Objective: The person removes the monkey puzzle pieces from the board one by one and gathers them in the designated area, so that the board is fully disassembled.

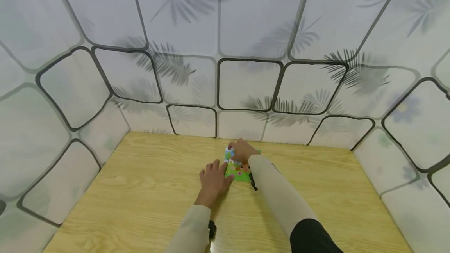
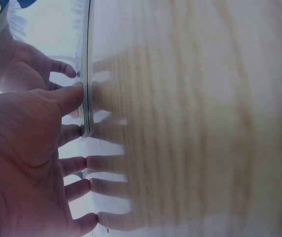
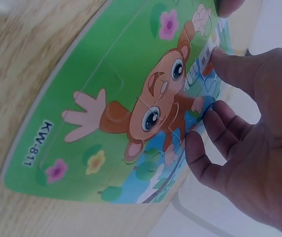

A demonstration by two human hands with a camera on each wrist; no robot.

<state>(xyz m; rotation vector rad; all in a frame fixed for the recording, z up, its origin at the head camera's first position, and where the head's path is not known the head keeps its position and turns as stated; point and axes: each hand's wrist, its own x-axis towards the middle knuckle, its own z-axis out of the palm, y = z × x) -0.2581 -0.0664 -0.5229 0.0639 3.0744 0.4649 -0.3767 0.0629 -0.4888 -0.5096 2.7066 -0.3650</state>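
Observation:
A jigsaw puzzle board (image 1: 242, 175) with a cartoon monkey on green and blue lies flat on the table. My left hand (image 1: 213, 180) is beside its left edge. In the left wrist view, the thumb (image 2: 72, 98) touches the board's edge and the other fingers extend to the tabletop. Over the upper part of the board is my right hand (image 1: 242, 151). In the right wrist view, its thumb (image 3: 232, 69) and bent fingers (image 3: 198, 150) touch the picture around a small patch. Whether they pinch a loose piece there cannot be made out.
The light wooden tabletop (image 1: 147, 190) extends around the board. Patterned pale walls (image 1: 242, 89) stand along its back and both sides, with the back wall close behind my right hand. Straps hang at both sleeves.

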